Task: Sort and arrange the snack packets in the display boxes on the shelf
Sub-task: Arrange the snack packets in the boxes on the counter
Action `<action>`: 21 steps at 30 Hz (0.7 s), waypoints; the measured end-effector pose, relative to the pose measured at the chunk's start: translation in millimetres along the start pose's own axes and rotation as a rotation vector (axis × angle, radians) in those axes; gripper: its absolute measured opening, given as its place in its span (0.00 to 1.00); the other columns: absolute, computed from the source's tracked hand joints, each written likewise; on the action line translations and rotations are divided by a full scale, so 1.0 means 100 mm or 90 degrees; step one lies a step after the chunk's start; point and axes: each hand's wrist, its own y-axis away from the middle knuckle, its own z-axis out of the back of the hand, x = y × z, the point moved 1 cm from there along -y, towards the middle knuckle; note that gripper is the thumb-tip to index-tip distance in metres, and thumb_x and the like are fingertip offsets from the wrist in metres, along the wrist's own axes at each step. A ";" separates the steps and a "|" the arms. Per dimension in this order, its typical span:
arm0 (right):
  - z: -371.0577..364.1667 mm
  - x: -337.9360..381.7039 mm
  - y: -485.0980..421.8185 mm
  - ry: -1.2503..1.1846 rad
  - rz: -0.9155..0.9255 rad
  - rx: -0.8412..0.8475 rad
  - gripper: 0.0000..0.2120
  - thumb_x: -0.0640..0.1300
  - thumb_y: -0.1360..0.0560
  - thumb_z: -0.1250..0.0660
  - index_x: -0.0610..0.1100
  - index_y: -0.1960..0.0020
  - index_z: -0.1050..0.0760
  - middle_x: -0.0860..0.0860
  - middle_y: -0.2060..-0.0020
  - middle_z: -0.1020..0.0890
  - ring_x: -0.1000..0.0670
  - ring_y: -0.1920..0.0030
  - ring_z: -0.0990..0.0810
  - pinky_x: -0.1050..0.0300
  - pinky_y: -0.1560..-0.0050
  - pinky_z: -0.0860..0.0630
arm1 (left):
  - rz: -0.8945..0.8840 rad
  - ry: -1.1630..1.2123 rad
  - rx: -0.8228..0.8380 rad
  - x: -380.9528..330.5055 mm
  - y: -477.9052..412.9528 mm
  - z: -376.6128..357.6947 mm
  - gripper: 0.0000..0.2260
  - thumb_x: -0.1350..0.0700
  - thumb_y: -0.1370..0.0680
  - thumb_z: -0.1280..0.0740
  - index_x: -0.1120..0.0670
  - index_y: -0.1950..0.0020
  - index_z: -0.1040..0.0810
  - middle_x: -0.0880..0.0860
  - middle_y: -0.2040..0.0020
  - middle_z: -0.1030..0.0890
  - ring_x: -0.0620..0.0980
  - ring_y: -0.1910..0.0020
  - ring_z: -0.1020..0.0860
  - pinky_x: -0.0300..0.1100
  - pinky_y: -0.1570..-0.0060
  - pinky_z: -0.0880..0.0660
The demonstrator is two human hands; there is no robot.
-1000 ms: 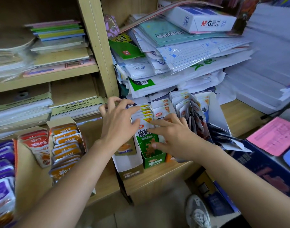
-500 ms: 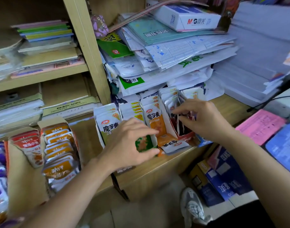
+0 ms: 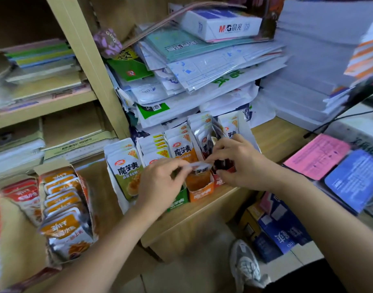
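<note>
- The left hand [image 3: 160,182] pinches one end of a small white-edged packet [image 3: 199,166] between thumb and forefinger.
- The right hand [image 3: 242,163] has curled fingers pinching the packet's other end, right up against some dark red packets.
- The packet lies flat between both hands, just above the orange box [image 3: 201,192].
- That box stands on the wooden shelf [image 3: 202,214] between a green box [image 3: 178,200] and a red box [image 3: 219,182], all touching.
- Rows of upright snack packets [image 3: 126,166] fill the boxes behind the hands.
- Further left, a carton of orange packets [image 3: 62,199] sits well apart.
- A messy pile of papers [image 3: 202,66] rises behind.
</note>
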 end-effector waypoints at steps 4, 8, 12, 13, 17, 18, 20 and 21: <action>0.01 -0.10 -0.11 0.044 -0.020 -0.098 0.09 0.45 0.30 0.22 0.48 0.50 0.15 0.54 0.58 0.29 0.48 0.53 0.31 0.47 0.53 0.26 | 0.120 0.022 -0.017 0.07 -0.19 -0.03 0.04 0.51 0.23 0.27 0.49 0.57 0.15 0.39 0.68 0.21 0.39 0.71 0.22 0.41 0.69 0.23; -0.05 -0.13 -0.20 0.058 -0.011 -0.136 0.08 0.46 0.30 0.21 0.47 0.52 0.15 0.54 0.58 0.30 0.45 0.54 0.29 0.51 0.53 0.29 | 0.122 -0.057 -0.008 0.18 -0.36 -0.08 0.06 0.50 0.24 0.26 0.49 0.60 0.15 0.43 0.68 0.20 0.43 0.66 0.21 0.43 0.64 0.21; -0.12 -0.15 -0.23 0.057 -0.011 -0.136 0.09 0.46 0.29 0.22 0.48 0.50 0.15 0.52 0.55 0.27 0.46 0.52 0.29 0.56 0.51 0.35 | 0.140 -0.144 -0.070 0.24 -0.47 -0.07 0.06 0.49 0.24 0.26 0.48 0.60 0.16 0.44 0.69 0.20 0.48 0.65 0.20 0.45 0.67 0.22; -0.13 -0.16 -0.23 0.055 -0.012 -0.136 0.10 0.46 0.29 0.23 0.48 0.49 0.15 0.52 0.54 0.26 0.46 0.51 0.30 0.56 0.50 0.35 | 0.140 -0.159 -0.094 0.24 -0.49 -0.06 0.05 0.50 0.24 0.26 0.48 0.59 0.16 0.45 0.69 0.19 0.49 0.65 0.20 0.45 0.67 0.22; -0.18 -0.12 -0.20 0.100 -0.017 -0.176 0.10 0.47 0.29 0.23 0.48 0.48 0.15 0.52 0.54 0.24 0.45 0.50 0.30 0.48 0.51 0.31 | 0.120 -0.203 -0.137 0.27 -0.61 -0.06 0.04 0.51 0.25 0.26 0.49 0.57 0.14 0.47 0.67 0.18 0.50 0.64 0.21 0.43 0.64 0.24; -0.20 -0.06 -0.20 0.139 -0.012 -0.188 0.10 0.46 0.29 0.24 0.48 0.49 0.16 0.52 0.53 0.23 0.45 0.49 0.30 0.47 0.52 0.32 | 0.110 -0.218 -0.131 0.29 -0.65 -0.07 0.04 0.50 0.25 0.26 0.49 0.57 0.14 0.47 0.67 0.18 0.50 0.64 0.21 0.43 0.62 0.25; -0.26 0.10 -0.18 0.215 0.043 -0.180 0.06 0.46 0.28 0.27 0.49 0.51 0.16 0.53 0.52 0.21 0.45 0.47 0.29 0.50 0.50 0.36 | 0.110 -0.264 -0.077 0.35 -0.70 -0.12 0.05 0.48 0.24 0.27 0.47 0.55 0.15 0.47 0.66 0.18 0.51 0.60 0.22 0.45 0.56 0.28; -0.31 0.18 -0.16 0.238 0.083 -0.157 0.05 0.46 0.26 0.30 0.49 0.52 0.16 0.54 0.52 0.20 0.46 0.46 0.28 0.51 0.50 0.36 | 0.113 -0.285 -0.040 0.38 -0.71 -0.14 0.06 0.46 0.23 0.28 0.47 0.55 0.15 0.47 0.64 0.18 0.51 0.58 0.24 0.46 0.54 0.30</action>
